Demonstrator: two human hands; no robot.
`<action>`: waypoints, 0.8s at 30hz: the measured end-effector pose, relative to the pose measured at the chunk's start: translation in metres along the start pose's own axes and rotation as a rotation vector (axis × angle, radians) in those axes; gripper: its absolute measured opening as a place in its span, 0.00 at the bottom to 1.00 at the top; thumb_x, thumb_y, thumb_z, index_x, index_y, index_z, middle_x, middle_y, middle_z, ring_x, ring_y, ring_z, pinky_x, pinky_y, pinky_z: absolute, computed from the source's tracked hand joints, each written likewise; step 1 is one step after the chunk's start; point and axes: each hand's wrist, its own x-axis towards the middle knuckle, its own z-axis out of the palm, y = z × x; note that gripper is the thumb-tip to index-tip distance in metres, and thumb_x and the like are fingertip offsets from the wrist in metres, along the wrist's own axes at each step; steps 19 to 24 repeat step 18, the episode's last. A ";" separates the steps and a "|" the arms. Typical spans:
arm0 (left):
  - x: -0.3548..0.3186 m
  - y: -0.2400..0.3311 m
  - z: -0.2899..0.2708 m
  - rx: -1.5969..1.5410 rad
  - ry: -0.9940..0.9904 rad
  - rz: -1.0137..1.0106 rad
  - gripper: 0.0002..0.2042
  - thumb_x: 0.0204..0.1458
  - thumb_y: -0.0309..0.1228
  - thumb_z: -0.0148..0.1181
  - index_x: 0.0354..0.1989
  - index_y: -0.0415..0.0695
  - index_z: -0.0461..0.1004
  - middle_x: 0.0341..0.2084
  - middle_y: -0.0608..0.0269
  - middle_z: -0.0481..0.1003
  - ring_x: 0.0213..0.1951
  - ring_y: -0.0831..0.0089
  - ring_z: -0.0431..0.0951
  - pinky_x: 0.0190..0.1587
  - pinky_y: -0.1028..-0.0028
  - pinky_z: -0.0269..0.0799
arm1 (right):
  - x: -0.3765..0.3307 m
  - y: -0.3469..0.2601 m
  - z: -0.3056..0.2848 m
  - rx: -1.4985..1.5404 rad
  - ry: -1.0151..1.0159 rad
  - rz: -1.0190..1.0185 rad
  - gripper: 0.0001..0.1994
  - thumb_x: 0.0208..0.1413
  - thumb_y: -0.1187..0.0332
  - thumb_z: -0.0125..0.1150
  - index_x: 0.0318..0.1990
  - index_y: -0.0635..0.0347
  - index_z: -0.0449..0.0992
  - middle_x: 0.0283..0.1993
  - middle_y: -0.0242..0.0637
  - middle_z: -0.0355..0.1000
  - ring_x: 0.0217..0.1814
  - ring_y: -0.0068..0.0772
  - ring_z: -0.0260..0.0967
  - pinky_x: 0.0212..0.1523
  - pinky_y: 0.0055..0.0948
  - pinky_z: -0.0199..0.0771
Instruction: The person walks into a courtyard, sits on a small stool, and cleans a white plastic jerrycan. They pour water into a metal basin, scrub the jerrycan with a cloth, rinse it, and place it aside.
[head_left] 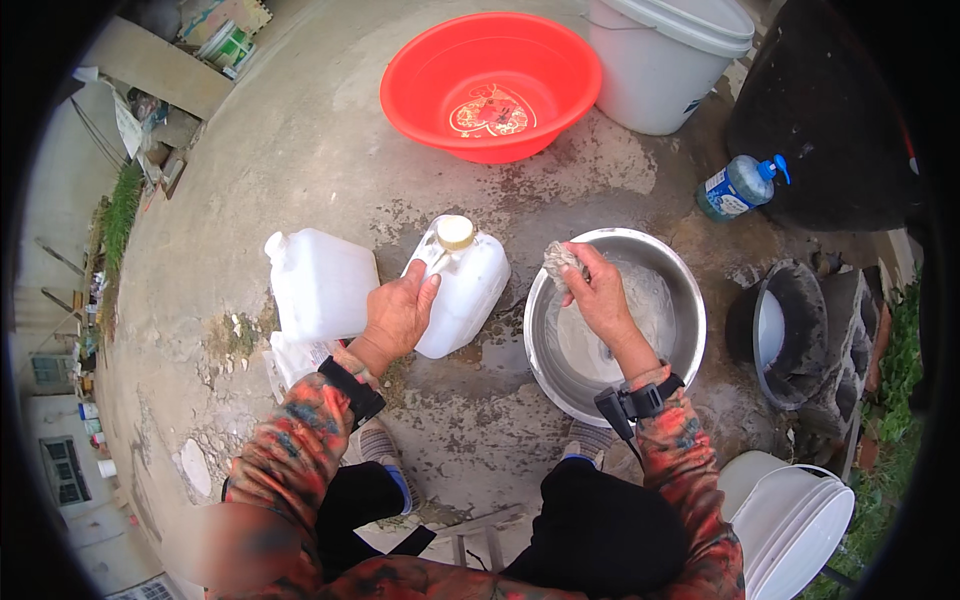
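A white plastic jug (pixel 470 290) with a pale yellowish cap stands tilted on the ground in front of me. My left hand (pixel 398 308) is closed on its handle side; part of the fingers is hidden behind the hand. In my right hand (pixel 602 295) a crumpled greyish rag (pixel 562 263) is pinched, held above the left part of a steel basin (pixel 690 300). Cloudy greyish water lies in that basin. Left of my left hand, a second white jug (pixel 322 285) stands on the concrete.
A red plastic basin (pixel 400 100) and a lidded white bucket (pixel 650 80) stand farther off. To the right are a blue pump bottle (pixel 735 188), a large dark container (pixel 830 120) and a black bucket (pixel 805 340). Another white bucket (pixel 795 535) lies tipped near my right leg.
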 end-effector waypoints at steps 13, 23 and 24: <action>0.000 -0.006 0.020 0.124 0.151 0.056 0.13 0.64 0.41 0.46 0.38 0.43 0.64 0.17 0.51 0.75 0.21 0.48 0.76 0.24 0.54 0.71 | -0.026 -0.042 0.130 -0.627 -0.074 -0.762 0.20 0.40 0.78 0.59 0.46 0.66 0.70 0.40 0.39 0.64 0.43 0.39 0.68 0.34 0.33 0.78; 0.001 -0.008 0.022 0.154 0.151 0.066 0.13 0.63 0.43 0.47 0.39 0.44 0.64 0.18 0.52 0.76 0.21 0.49 0.77 0.23 0.54 0.71 | 0.011 -0.036 0.101 -0.600 0.143 -0.590 0.15 0.44 0.80 0.62 0.43 0.59 0.76 0.40 0.39 0.66 0.41 0.42 0.74 0.30 0.36 0.80; 0.001 -0.008 0.022 0.154 0.151 0.066 0.13 0.63 0.43 0.47 0.39 0.44 0.64 0.18 0.52 0.76 0.21 0.49 0.77 0.23 0.54 0.71 | 0.011 -0.036 0.101 -0.600 0.143 -0.590 0.15 0.44 0.80 0.62 0.43 0.59 0.76 0.40 0.39 0.66 0.41 0.42 0.74 0.30 0.36 0.80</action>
